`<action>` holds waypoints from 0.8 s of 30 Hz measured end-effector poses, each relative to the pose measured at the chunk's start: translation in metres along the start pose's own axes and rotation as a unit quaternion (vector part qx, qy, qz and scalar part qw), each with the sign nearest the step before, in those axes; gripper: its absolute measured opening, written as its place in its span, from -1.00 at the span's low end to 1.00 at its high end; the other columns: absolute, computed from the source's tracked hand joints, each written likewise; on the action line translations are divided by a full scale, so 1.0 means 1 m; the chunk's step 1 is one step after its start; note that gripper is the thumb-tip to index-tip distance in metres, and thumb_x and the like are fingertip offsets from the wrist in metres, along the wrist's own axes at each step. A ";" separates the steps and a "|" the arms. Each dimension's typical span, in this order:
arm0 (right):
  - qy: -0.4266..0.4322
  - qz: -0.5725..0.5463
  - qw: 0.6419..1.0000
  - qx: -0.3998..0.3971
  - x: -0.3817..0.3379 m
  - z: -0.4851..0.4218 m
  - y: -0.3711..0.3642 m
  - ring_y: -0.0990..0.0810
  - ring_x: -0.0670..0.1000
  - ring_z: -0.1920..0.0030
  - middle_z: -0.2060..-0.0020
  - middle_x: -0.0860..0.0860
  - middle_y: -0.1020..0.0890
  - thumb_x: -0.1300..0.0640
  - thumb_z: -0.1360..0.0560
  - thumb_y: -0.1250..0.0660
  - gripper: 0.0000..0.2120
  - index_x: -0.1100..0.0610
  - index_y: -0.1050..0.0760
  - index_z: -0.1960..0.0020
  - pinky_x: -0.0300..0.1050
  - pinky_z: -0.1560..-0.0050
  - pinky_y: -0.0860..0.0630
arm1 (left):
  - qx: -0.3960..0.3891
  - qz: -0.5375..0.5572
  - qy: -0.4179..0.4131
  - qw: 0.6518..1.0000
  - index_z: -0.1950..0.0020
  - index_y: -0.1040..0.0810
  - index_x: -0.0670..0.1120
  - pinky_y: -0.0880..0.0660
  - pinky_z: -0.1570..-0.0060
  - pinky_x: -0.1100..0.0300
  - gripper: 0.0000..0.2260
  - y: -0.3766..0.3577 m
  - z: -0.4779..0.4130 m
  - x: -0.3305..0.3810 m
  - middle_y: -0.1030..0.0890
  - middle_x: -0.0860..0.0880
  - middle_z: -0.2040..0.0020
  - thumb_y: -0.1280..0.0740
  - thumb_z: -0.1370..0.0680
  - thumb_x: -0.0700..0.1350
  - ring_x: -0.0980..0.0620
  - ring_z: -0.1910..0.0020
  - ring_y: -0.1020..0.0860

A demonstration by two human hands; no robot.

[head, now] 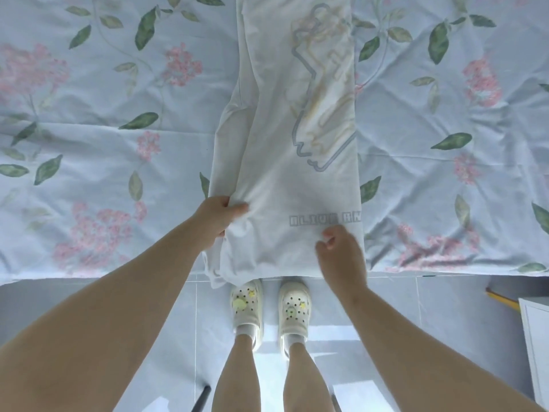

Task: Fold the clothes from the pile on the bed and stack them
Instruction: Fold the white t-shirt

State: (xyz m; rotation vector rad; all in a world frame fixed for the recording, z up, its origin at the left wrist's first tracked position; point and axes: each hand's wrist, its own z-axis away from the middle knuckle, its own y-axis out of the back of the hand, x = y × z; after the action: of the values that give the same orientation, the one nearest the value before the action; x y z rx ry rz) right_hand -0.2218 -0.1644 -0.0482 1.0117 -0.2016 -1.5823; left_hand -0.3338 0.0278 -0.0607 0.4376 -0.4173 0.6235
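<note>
A white T-shirt (285, 120) with a grey and yellow outline print and grey block letters lies folded into a long narrow strip down the middle of the bed, its near end hanging a little over the bed's edge. My left hand (218, 217) grips the strip's left edge near the near end, thumb on top of the cloth. Near the right near corner, just below the letters, my right hand (338, 248) rests with its fingers curled; whether it pinches the fabric is unclear.
The bed is covered by a pale blue sheet (104, 120) with pink flowers and green leaves. Its near edge runs across the view. Below it is a tiled floor (430, 316) with my feet in white clogs (269, 307). A white cabinet corner (534, 337) stands at the right.
</note>
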 end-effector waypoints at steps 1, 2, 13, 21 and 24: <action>-0.004 0.011 1.000 0.027 0.006 -0.005 0.008 -0.47 0.05 0.00 -0.07 0.08 -0.51 0.20 -0.53 -0.21 -0.75 0.16 -0.42 -0.21 -0.07 0.00 -0.44 | 0.018 0.049 -0.016 0.999 -0.03 -0.54 -0.10 -0.51 -0.15 -0.07 -0.86 0.003 0.003 -0.002 -0.60 -0.20 -0.07 -0.37 -0.53 -0.08 -0.20 -0.07 -0.57; -0.012 0.020 0.999 0.039 0.010 -0.009 0.014 -0.46 0.09 -0.07 -0.10 0.09 -0.47 0.20 -0.53 -0.22 -0.72 0.15 -0.40 -0.23 -0.01 -0.06 -0.45 | 0.042 0.088 -0.033 0.995 -0.01 -0.53 -0.11 -0.55 -0.03 0.00 -0.91 0.006 0.004 -0.006 -0.60 -0.18 0.00 -0.31 -0.57 -0.12 -0.17 0.01 -0.58; -0.097 -0.004 0.993 0.069 0.000 -0.037 0.017 -0.39 0.19 -0.19 -0.24 0.12 -0.38 0.07 -0.48 -0.35 -0.53 0.10 -0.26 -0.31 0.08 -0.15 -0.37 | -0.060 -0.095 0.016 0.993 -0.26 -0.42 -0.09 -0.51 -0.15 -0.02 -0.52 0.016 0.011 -0.027 -0.57 -0.07 -0.12 -0.50 -0.39 -0.21 -0.10 -0.11 -0.55; -0.085 -0.066 0.994 -0.015 0.015 -0.035 0.016 -0.47 0.07 0.18 0.25 -0.01 -0.50 0.09 -0.49 -0.35 -0.79 0.15 -0.38 -0.03 -0.12 0.29 -0.34 | -0.008 -0.120 -0.024 0.992 -0.09 -0.53 -0.08 -0.57 -0.01 -0.04 -0.77 0.040 0.021 -0.061 -0.62 -0.11 0.02 -0.44 -0.46 -0.16 -0.12 0.02 -0.59; -0.100 -0.072 0.992 -0.026 0.019 -0.032 0.019 -0.47 0.06 0.23 0.27 0.03 -0.50 0.17 -0.50 -0.32 -0.88 0.19 -0.42 0.03 -0.09 0.23 -0.43 | 0.065 -0.149 -0.038 0.986 0.08 -0.54 -0.09 -0.47 0.19 0.12 -0.95 0.049 0.020 -0.061 -0.60 -0.14 0.13 -0.38 -0.48 -0.19 -0.11 0.16 -0.54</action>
State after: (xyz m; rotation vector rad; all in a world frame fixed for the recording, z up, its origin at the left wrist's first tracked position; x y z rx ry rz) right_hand -0.1849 -0.1743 -0.0644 0.8418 -0.2272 -1.8138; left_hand -0.4147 0.0252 -0.0616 0.6372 -0.3751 0.3448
